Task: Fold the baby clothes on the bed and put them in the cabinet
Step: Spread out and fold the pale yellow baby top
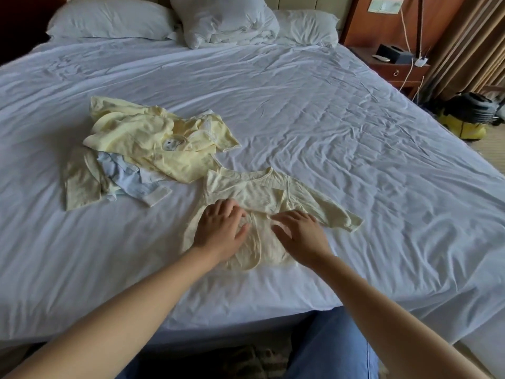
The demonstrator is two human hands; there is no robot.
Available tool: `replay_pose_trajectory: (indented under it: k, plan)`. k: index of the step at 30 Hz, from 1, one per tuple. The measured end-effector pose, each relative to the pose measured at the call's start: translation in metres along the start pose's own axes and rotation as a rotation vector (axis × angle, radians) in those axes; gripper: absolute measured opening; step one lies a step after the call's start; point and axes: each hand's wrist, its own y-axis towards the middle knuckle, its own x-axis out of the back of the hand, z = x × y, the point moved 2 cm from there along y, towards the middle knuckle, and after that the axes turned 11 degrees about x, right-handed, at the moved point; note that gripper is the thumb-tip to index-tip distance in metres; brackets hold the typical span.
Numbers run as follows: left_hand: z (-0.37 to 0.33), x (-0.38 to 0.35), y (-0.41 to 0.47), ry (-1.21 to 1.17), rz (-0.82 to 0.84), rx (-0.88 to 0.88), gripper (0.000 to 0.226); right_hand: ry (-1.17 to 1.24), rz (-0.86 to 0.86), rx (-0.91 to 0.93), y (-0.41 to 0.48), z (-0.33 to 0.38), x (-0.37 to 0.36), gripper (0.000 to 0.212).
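A pale cream baby top (262,192) lies spread on the white bed sheet (355,138), near the front edge, one long sleeve stretched out to the right. My left hand (220,231) rests flat on its lower left part, fingers relaxed. My right hand (299,235) lies on its lower middle, fingers straight and pointing left. Behind and to the left sits a loose pile of baby clothes (153,143): yellow pieces on top, a light blue one (131,179) and a cream one under them. No cabinet is in view.
Pillows (109,20) and a bunched duvet (226,23) lie at the head of the bed. A wooden nightstand (393,64) with a black box and cables stands at the back right. A yellow and black machine (470,116) sits on the floor beside brown curtains.
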Motion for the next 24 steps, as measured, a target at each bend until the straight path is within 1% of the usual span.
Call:
replay_pose_trajectory:
  k: [2,3,5,6,10,13,15,18,22,24]
  plan:
    - [-0.026,-0.001,0.018,-0.051,0.033,-0.046,0.055,-0.031,-0.077,-0.152,0.004,-0.028,0.014,0.037]
    - [-0.039,-0.003,0.027,-0.076,0.053,-0.065,0.051,-0.042,-0.09,-0.238,0.004,-0.042,0.02,0.033]
    - [-0.063,-0.01,0.043,-0.099,0.122,-0.088,0.044,-0.076,-0.069,-0.363,0.0,-0.069,0.027,0.035]
    - [-0.073,-0.015,0.05,-0.095,0.163,-0.09,0.045,-0.091,-0.046,-0.402,-0.002,-0.082,0.029,0.037]
    - [-0.101,-0.043,0.073,-0.01,0.309,-0.082,0.059,-0.07,0.004,-0.539,-0.009,-0.116,0.029,0.042]
    - [-0.11,-0.062,0.083,0.074,0.393,-0.06,0.066,-0.082,0.038,-0.588,-0.012,-0.128,0.027,0.044]
    - [-0.111,-0.073,0.083,0.103,0.408,-0.06,0.069,-0.079,0.039,-0.621,-0.013,-0.132,0.028,0.043]
    - [-0.109,-0.085,0.081,0.149,0.366,-0.079,0.071,-0.014,0.013,-0.702,-0.013,-0.14,0.033,0.037]
    - [-0.108,-0.089,0.081,0.126,0.366,-0.084,0.067,0.023,0.094,-0.783,-0.01,-0.146,0.04,0.047]
    - [-0.107,-0.088,0.082,0.118,0.38,-0.089,0.066,0.037,0.132,-0.802,-0.008,-0.146,0.042,0.045]
